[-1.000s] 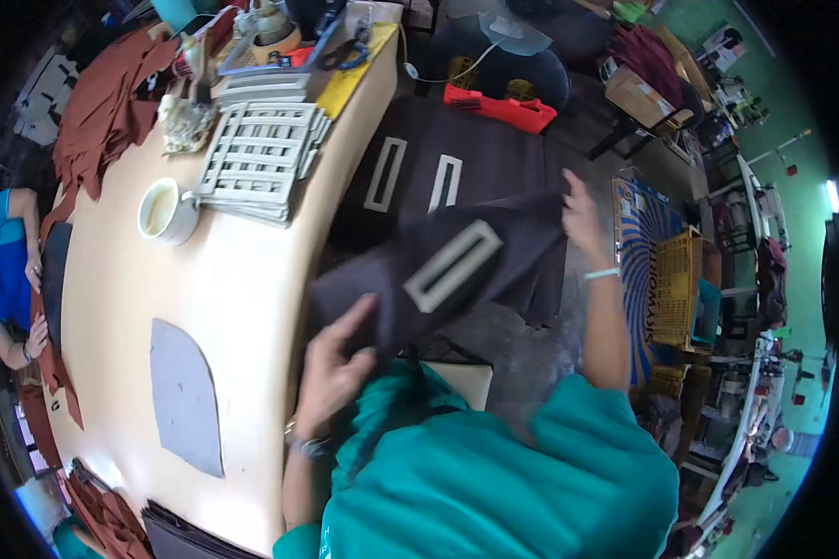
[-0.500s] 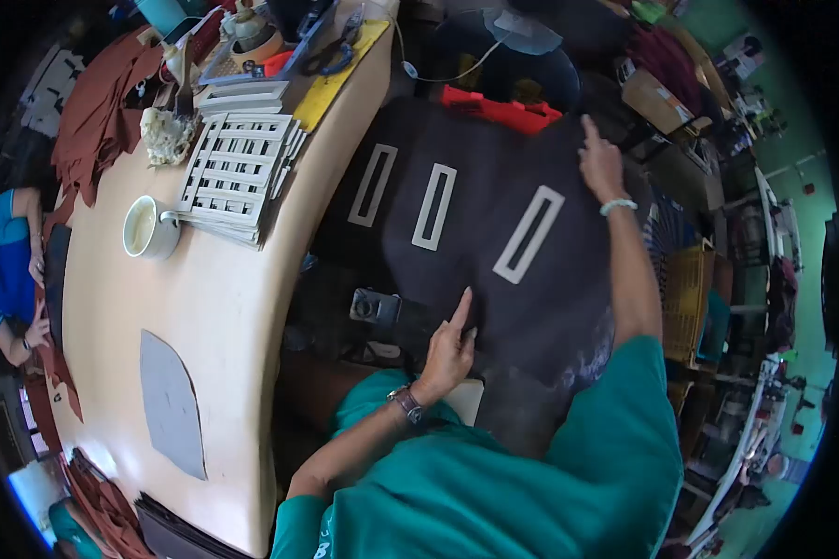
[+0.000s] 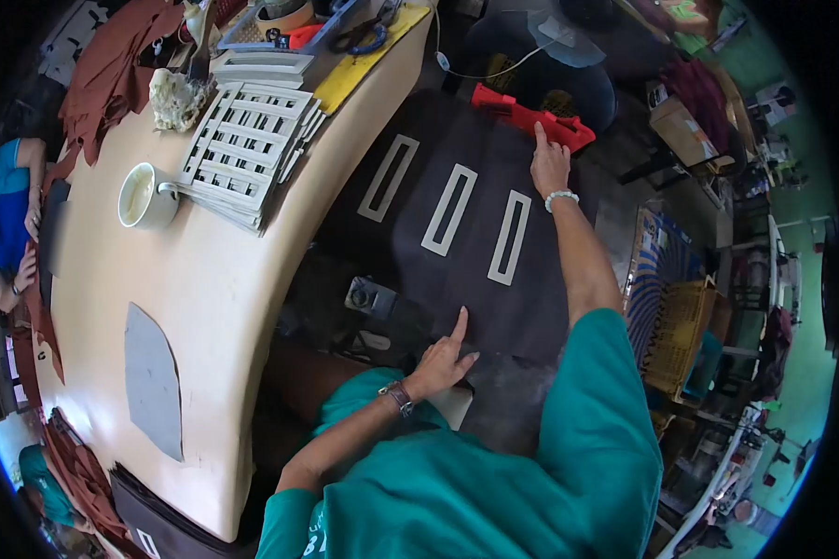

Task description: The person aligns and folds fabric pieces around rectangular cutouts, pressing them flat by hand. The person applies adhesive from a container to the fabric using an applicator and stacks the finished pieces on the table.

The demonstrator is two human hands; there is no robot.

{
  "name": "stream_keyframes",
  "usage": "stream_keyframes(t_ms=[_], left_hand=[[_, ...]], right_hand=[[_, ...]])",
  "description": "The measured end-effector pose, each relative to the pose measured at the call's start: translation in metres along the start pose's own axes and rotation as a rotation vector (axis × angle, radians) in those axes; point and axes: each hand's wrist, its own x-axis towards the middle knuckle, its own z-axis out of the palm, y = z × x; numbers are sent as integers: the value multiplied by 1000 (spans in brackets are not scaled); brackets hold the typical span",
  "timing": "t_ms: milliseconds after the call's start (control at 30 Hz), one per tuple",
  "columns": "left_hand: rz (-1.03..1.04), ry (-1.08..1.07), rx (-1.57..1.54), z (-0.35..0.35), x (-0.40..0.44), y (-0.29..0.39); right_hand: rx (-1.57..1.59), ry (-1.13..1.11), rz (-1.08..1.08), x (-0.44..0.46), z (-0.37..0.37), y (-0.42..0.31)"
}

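Note:
A dark cloth panel lies beside the table's edge, with three pale rectangular frame-shaped pieces in a row on it: one on the left, one in the middle and one on the right. My left hand is at the panel's near edge, index finger stretched out and thumb apart, holding nothing visible. At the far right corner of the cloth is my right hand, index finger extended close to a red plastic object; its other fingers are partly bent, with nothing visible in them.
On the pale table to the left are a stack of slotted pale pieces, a white mug, a grey cut piece and scissors. A yellow crate stands right. Another person's hands are across the table.
My right hand has moved left, nearer the red object. The cloth's right side has shifted left, and the right frame piece now stands closer to the middle one. The view has shifted slightly.

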Motion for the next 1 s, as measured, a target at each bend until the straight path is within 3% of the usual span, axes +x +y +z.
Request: stream_keyframes(t_ms=[100,167,267,367,500,600,667,733,867,1000], left_hand=[[-36,26,11,0,4,-14],[-41,86,-7,1,3,-20],[-171,-6,-153,-22,-14,-17],[-260,0,-154,-66,-50,10],[-78,343,-355,-101,-108,7],[-52,691,-377,-135,-168,32],[39,1061,-249,-141,-208,26],[-95,1355,-174,-149,-257,26],[-450,1788,407,-143,-360,-17],[-944,1900,760,-124,-453,-46]], right_hand=[[51,-33,55,-7,1,-4],[23,80,96,-15,-2,-7],[156,198,206,-13,-30,-39],[348,398,33,-12,-68,-90],[702,521,-228,-34,-140,-201],[1096,426,-386,-69,-186,-299],[1261,276,-484,-101,-204,-356],[1599,-55,-564,-144,-230,-408],[1858,-506,-791,-224,-260,-476],[1846,-714,-917,-262,-263,-501]])
